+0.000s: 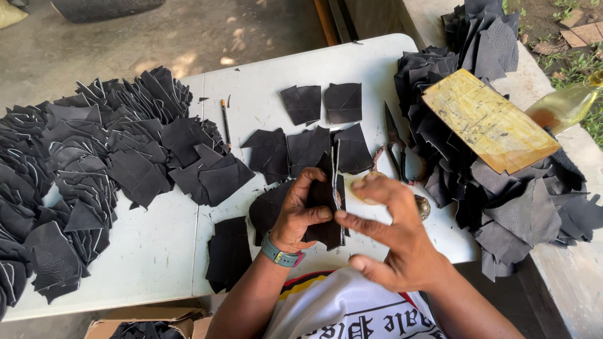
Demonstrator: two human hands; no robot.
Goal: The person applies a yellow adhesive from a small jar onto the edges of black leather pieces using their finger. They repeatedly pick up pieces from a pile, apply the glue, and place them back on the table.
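My left hand grips a folded black leather piece held upright over the white table, thumb and fingers wrapped around its left side. My right hand is beside it, the index and middle fingers pressing along the piece's pale right edge. A teal watch band sits on my left wrist. Under my right hand lies a small round yellowish thing, partly hidden.
Cut black leather pieces lie in rows behind my hands. Large heaps of them fill the left and right sides. Scissors, a thin brush, a yellowed board and a bottle are nearby.
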